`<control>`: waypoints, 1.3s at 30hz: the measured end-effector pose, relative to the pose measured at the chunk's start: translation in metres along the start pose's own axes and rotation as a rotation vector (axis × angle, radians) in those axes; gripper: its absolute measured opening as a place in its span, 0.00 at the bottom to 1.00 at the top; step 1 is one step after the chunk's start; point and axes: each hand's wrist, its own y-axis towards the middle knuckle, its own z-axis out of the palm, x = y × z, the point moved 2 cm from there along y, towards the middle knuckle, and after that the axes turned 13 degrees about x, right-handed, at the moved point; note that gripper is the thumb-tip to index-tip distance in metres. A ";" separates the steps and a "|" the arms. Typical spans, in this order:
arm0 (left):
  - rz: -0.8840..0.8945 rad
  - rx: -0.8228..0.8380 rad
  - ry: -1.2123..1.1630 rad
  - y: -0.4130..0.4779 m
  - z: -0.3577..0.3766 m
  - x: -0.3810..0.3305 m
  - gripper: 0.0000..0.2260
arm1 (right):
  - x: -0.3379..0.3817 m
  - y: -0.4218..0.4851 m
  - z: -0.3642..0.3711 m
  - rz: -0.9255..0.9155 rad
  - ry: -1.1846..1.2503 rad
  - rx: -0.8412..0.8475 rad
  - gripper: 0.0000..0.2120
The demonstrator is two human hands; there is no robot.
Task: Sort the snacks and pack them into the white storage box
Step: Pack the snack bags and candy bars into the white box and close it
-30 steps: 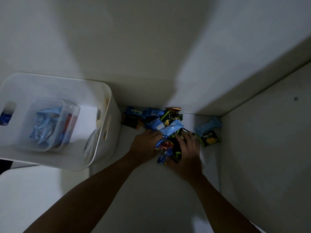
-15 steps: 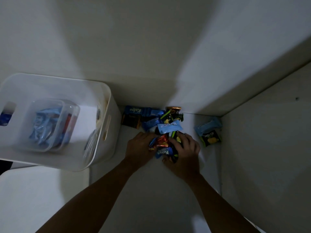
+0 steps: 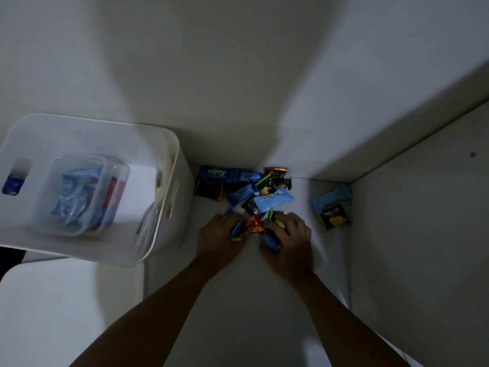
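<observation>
A pile of small snack packets [image 3: 254, 192], blue, black and green, lies on the white surface against the back wall. My left hand [image 3: 218, 238] grips a red and yellow packet [image 3: 252, 226] at the pile's near edge. Beside it, my right hand [image 3: 288, 239] holds blue and black packets [image 3: 271, 241] under its curled fingers. The white storage box [image 3: 173, 165] stands to the left, with clear tubs [image 3: 79, 192] of blue packets inside.
A light blue packet [image 3: 330, 198] and a black Nextar packet [image 3: 334, 217] lie apart near the right corner. Walls close in behind and on the right. A white lid or board [image 3: 66, 308] lies in front of the box.
Both hands have drawn back toward me with packets gathered from the pile. The red packet now shows between them.
</observation>
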 end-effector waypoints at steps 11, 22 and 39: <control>-0.215 0.030 -0.120 -0.022 0.002 0.004 0.17 | -0.012 0.013 -0.004 -0.129 0.127 -0.066 0.18; -0.350 -0.066 -0.291 -0.036 -0.026 -0.026 0.14 | 0.013 0.007 -0.044 0.098 0.404 -0.137 0.19; -0.125 -0.534 -0.316 -0.064 -0.243 -0.011 0.09 | 0.237 0.094 -0.183 0.006 0.889 -0.450 0.06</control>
